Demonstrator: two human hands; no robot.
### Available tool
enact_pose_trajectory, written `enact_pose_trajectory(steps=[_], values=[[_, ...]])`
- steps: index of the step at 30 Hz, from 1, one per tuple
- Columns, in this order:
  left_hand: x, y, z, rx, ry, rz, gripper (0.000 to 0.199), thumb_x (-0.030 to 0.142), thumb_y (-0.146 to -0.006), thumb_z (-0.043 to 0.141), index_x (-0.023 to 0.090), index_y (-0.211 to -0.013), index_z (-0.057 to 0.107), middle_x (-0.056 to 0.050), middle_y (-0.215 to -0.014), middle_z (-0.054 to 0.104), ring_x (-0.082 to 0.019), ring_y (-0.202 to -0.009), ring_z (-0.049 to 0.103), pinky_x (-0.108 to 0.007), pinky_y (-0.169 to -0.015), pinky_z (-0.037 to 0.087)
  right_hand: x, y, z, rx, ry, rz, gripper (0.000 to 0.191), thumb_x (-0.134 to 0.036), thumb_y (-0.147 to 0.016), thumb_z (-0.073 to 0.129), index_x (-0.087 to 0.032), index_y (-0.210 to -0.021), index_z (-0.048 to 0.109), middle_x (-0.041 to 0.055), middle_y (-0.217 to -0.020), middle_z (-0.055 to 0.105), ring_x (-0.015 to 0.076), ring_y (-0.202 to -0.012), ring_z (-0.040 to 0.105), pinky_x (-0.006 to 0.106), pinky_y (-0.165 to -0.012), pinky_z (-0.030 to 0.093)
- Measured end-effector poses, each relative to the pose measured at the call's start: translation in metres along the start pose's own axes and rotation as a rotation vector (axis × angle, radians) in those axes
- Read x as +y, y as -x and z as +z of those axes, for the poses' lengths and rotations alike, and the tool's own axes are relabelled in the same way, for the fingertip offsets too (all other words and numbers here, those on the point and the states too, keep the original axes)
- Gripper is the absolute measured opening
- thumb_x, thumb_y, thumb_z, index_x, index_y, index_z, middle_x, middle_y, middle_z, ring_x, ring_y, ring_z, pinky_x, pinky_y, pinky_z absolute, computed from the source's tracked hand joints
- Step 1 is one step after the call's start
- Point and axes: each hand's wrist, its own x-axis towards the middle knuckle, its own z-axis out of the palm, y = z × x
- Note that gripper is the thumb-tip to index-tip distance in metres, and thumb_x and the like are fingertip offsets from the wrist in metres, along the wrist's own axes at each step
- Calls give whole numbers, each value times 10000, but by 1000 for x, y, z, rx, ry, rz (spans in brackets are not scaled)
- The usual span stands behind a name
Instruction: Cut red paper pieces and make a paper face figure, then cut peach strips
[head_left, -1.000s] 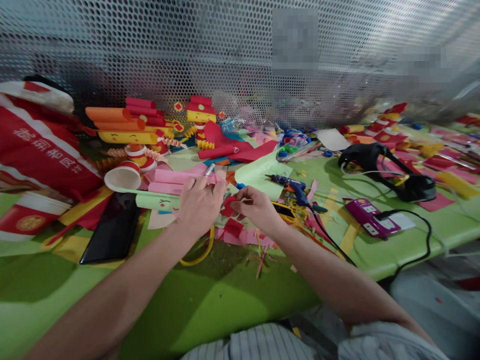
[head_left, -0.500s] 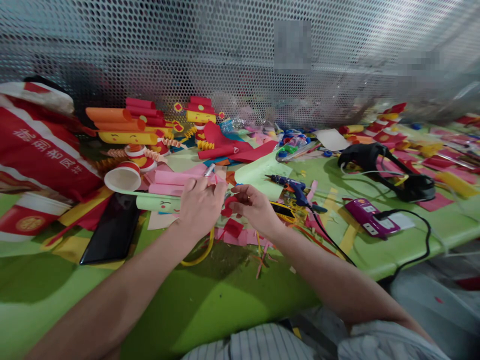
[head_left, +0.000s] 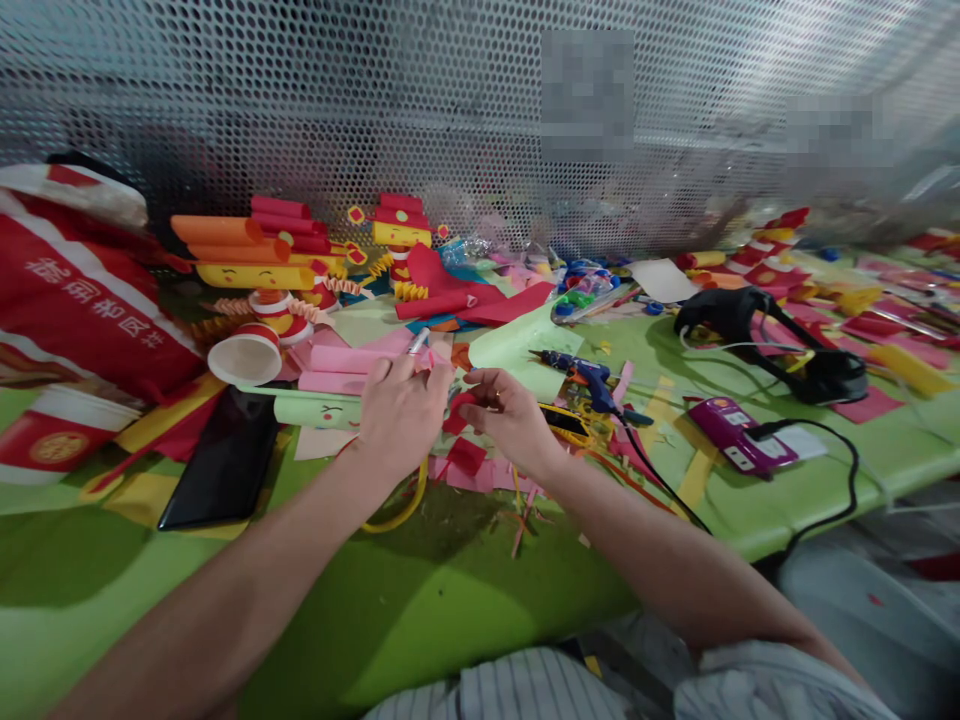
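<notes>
One small red paper piece [head_left: 455, 412] is pinched in the right hand [head_left: 504, 415] over the green bench [head_left: 405, 590]. The left hand [head_left: 405, 410] covers part of some pink paper rolls [head_left: 334, 370], its grip hidden. Positioning the piece seems the current step; the next move calls for steadiness.

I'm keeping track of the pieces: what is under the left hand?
The pink rolls and the green roll with a drawn face run in under the left hand from its left side. Their covered parts, and anything else beneath the palm, cannot be seen.
</notes>
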Motion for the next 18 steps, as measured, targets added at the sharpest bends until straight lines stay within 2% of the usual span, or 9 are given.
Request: enact_pose_trajectory(steps=[5,9,18], values=[[1,0,-1,-23,14,-13,201,91,-804,447,203,-747,603,-31,-435,541,-247,-623,547,-345,-566,301,-1,1,1,-12,-1,2,347,-247,-566,639,-202,-877,489,-40,-682,547,110,-643,544,265,-582,431],[1,0,-2,-36,43,-17,204,98,-822,440,196,-766,610,-37,-439,546,-258,-624,551,-353,-572,306,-2,2,1,-50,-32,32,348,-248,-571,636,-206,-881,483,-53,-660,544,99,-603,531,272,-585,440],[1,-1,-2,11,6,-1,167,105,-804,477,200,-743,599,-20,-430,543,-238,-597,551,-339,-565,308,-3,2,3,-18,-69,40,354,-208,-544,639,-198,-867,494,-70,-623,546,83,-571,518,248,-565,437]])
